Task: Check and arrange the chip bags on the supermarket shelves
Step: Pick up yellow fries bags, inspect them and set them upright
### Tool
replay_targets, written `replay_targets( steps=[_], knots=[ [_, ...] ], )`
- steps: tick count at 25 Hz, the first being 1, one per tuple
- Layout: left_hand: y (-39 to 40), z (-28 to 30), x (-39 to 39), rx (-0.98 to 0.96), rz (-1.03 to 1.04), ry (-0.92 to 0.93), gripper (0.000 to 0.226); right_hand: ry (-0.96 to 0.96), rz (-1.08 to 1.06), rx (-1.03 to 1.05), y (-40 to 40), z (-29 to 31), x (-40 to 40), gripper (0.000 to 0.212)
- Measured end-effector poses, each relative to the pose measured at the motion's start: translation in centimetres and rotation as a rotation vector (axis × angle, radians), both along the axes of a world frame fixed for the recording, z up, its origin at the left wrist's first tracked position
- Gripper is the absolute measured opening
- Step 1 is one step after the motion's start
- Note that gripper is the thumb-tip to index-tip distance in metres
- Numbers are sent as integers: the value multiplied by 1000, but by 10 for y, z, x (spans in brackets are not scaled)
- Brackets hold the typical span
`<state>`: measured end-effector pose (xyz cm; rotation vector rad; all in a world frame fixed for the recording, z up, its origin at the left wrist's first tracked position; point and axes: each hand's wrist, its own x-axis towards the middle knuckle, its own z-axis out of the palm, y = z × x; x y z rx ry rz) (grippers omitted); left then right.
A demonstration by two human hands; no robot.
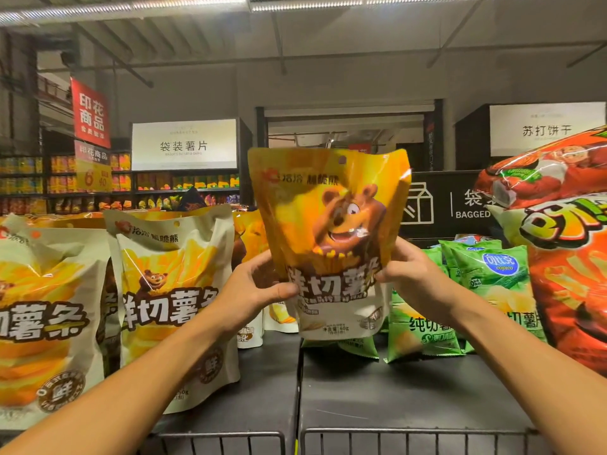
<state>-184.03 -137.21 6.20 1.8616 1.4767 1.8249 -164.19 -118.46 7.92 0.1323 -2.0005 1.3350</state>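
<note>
Yellow bear bag (331, 238) was held up off the shelf (394, 389), upright, print facing the wearer, prob. so the front could be checked before placing.

L hand (253, 287) pinched the bag's lower left edge, thumb across the front. R hand (410, 274) clasped the lower right edge, fingers curled behind. Both low on the bag, so the upper part stood clear for reading.

Bag hung above the shelf's middle, over the gap betw. the cream bags (174, 303) standing along the left side and the green bags (460, 300) lying toward the back right. Big red bag (565, 257) leaned in at the right edge.

Judged: gap is the likely slot; cream bags carry the same bear brand. Wire rail (410, 438) ran along the front edge.
</note>
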Motion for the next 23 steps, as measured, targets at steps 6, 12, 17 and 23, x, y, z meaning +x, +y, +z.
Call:
replay_targets(
  steps=[6,12,17,23],
  knots=[
    [2,3,1,-17,-6,-135,73,-90,35,-106,6,-4,-3,49],
    [3,5,2,-1,101,-127,83,-94,-48,-129,1,-2,-7,62],
    [3,4,5,-46,104,-138,44,-100,-129,-263,2,-5,-11,87],
    [8,3,-3,-11,109,-216,25,-129,-93,-196,-3,-4,-10,73]
  ],
)
